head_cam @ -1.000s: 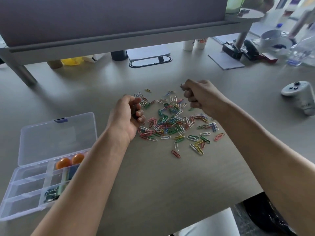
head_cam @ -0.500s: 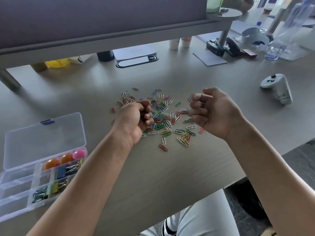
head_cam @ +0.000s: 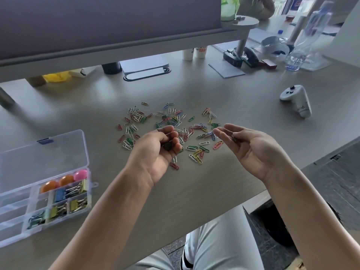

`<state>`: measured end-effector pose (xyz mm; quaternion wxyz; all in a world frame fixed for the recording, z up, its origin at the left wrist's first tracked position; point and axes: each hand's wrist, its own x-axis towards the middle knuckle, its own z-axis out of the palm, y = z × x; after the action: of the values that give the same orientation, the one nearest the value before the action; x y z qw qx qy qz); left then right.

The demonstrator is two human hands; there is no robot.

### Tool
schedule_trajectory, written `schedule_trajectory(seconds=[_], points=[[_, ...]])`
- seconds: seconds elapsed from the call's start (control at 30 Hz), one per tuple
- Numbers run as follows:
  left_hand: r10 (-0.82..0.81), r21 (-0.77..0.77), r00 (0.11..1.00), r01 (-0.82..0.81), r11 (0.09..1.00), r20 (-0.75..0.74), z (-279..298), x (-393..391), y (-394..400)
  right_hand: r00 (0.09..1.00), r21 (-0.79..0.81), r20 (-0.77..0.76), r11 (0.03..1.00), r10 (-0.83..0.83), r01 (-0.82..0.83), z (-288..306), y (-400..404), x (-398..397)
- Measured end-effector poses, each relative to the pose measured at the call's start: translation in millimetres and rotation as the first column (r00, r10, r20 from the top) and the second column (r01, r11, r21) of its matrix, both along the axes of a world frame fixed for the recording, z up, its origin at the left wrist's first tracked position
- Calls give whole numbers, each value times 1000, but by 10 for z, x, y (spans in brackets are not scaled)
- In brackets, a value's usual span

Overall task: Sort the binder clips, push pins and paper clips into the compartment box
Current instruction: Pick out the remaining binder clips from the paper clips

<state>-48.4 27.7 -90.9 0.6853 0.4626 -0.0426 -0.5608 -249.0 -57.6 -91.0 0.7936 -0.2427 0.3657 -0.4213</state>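
Now both hands hover palm-up just above a loose scatter of coloured paper clips [head_cam: 175,129] in the middle of a pale desk [head_cam: 194,191]. A second ago both were tight fists lowered over that scatter; since then they have lifted, turned over and begun to uncurl. The left hand [head_cam: 157,151] is still cupped, its fingers curled round a small dark clump that is probably gathered clips, though it is too blurred to be sure. The right hand [head_cam: 251,149] has opened much further: its fingers are nearly straight, and a small dark bit lies loose against them, not pinched. Many paper clips remain on the desk between and beyond the hands. At the left edge sits the clear compartment box [head_cam: 11,221] with its lid back, well apart from the clips. Its compartments already hold round-headed push pins [head_cam: 66,181] and several binder clips [head_cam: 66,199], so those two kinds look sorted. My reading is that the scoop is done and a handful is ready to carry left to an unused compartment, with many more clips to gather afterwards
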Motion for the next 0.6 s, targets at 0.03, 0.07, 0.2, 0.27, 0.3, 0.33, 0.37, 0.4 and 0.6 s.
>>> schedule_trajectory(seconds=[0.03, 0.07, 0.2, 0.27, 0.3, 0.33, 0.37, 0.4, 0.6], points=[[10, -3, 1000, -10, 1000, -20, -2, -29, 45, 1000, 3, -4, 1000, 2, -2, -3, 27, -7], [21, -2, 999, -21, 1000, -40, -1, -55, 93, 1000, 5, -6, 1000, 4, -4, -5, 56, -10], [75, 7, 993, -75, 997, -89, 23, -111, 314, 1000, -11, -13, 1000, 23, -23, 18, 196, 47], [108, 11, 988, -108, 994, -106, 42, -109, 442, 999, -14, -20, 1000, 26, -27, 19, 269, 100], [126, 12, 986, -126, 992, -111, 52, -103, 505, 999, -13, -23, 999, 30, -30, 12, 305, 131], [145, 14, 983, -144, 989, -116, 56, -92, 566, 999, -11, -25, 999, 40, -40, 6, 343, 165], [162, 15, 979, -162, 987, -125, 63, -79, 623, 998, -9, -27, 998, 56, -56, -2, 380, 204], [180, 16, 974, -179, 984, -136, 63, -62, 676, 997, -5, -26, 997, 77, -77, -6, 418, 246], [272, 11, 948, -274, 962, -165, 54, 50, 928, 989, 2, -17, 989, 148, -148, 26, 594, 488]])
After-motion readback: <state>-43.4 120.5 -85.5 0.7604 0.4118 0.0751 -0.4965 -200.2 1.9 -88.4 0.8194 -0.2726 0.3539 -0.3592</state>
